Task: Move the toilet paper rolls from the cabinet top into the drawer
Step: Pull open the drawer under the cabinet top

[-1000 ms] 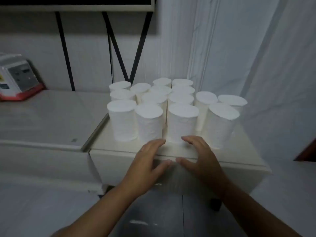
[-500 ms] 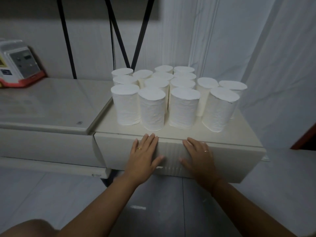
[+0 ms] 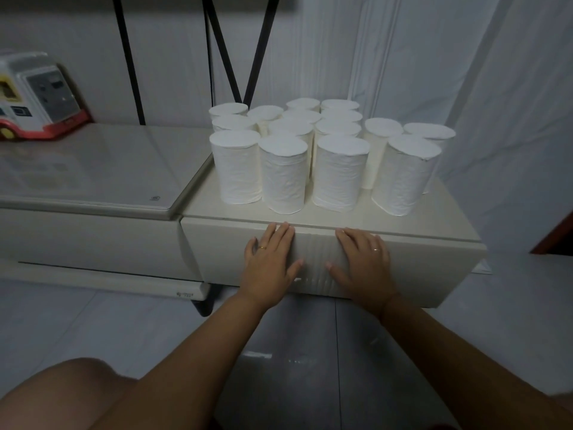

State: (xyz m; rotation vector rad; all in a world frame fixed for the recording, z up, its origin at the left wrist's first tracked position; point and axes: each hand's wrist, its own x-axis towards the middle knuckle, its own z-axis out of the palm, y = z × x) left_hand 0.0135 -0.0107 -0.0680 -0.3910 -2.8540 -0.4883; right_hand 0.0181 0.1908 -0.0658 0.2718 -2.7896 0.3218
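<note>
device (image 3: 37, 97): white-and-red box with a panel, 10 o'clock of view, sits on the side unit, not in play
side unit (image 3: 93, 169): low glossy-topped unit at 9 o'clock of the cabinet, butts against it
cabinet top (image 3: 201, 209): cream slab, carries all the rolls, bare strip along its front edge
left hand (image 3: 269, 262): flat on the drawer front, fingers straight and together, tips at the seam under the top, thumb spread toward 3 o'clock, holds nothing
toilet paper rolls (image 3: 310, 150): upright cluster at 12 o'clock of both hands, all on the cabinet top, none touched; over a dozen, back ones overlap so count unsure
right hand (image 3: 362, 262): mirror of the left, palm flat on the front, fingers straight, thumb toward 9 o'clock, nothing pinched
drawer (image 3: 434, 262): closed, flush front, no handle seen
curtain (image 3: 496, 119): white folds at 2 o'clock, just behind the right rolls
step: opening the drawer, likely push-to-release or a pull from the top seam
how: press evenly with both palms near centre, let it come straight out, no jolt or the front rolls tip
containers: drawer shut, contents hidden; no roll inside yet as far as shows
</note>
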